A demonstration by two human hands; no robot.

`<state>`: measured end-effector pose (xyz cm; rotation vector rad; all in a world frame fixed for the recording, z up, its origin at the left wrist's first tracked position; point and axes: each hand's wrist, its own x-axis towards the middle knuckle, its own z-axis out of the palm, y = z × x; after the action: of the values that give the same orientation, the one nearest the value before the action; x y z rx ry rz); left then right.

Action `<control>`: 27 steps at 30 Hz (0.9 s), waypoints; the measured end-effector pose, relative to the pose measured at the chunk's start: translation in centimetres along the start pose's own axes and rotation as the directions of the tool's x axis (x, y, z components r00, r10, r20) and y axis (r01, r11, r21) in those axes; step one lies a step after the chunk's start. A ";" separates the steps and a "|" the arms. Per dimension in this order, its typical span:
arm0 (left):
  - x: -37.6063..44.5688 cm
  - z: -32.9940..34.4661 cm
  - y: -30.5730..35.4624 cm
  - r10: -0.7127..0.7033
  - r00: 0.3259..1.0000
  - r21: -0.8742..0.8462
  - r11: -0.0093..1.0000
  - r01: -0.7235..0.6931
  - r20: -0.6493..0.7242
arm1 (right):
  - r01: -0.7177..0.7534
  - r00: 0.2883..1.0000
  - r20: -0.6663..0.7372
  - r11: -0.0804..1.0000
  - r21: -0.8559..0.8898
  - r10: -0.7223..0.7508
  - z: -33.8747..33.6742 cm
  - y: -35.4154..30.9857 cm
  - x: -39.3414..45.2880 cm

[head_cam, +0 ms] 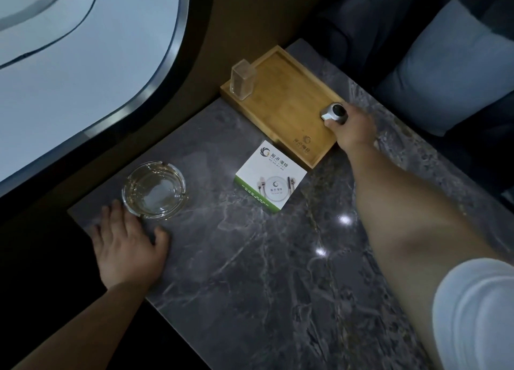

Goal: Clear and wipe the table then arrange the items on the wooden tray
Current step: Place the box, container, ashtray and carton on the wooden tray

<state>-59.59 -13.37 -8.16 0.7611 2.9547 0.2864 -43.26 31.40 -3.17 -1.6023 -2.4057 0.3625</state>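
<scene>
Right hand [354, 127] round silver bottle [333, 113]

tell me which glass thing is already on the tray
The tall clear holder, standing upright in the wooden tray's far left corner. The round glass ashtray sits on the table by the left hand.

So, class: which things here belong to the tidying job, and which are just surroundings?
Job: wooden tray, clear holder, small silver and black object gripped by the right hand, white box, glass ashtray, table.
Surroundings: cushion, window.
</scene>
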 end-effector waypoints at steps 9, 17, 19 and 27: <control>0.0 0.0 0.0 0.009 1.000 -0.001 1.000 -0.009 -0.013 | -0.099 0.995 -0.005 0.995 -0.023 0.099 0.0 -0.2 0.0; 0.2 -0.6 0.2 0.018 0.998 0.028 0.999 -0.019 0.055 | 0.166 0.986 -0.028 0.981 0.097 -0.164 -3.3 -8.4 -6.0; 0.2 -0.6 0.2 0.009 0.998 0.023 1.000 -0.011 0.064 | 0.308 0.938 0.072 0.910 0.276 -0.339 -2.8 -13.0 -11.3; 0.1 -0.5 -0.1 0.017 0.998 0.014 1.000 -0.018 0.063 | 0.502 0.700 0.408 0.810 0.302 -0.586 5.2 -22.0 -23.1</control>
<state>-59.82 -13.48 -7.71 0.7835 2.8952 0.2377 -55.29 1.45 -2.05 -0.6930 -2.9641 0.9052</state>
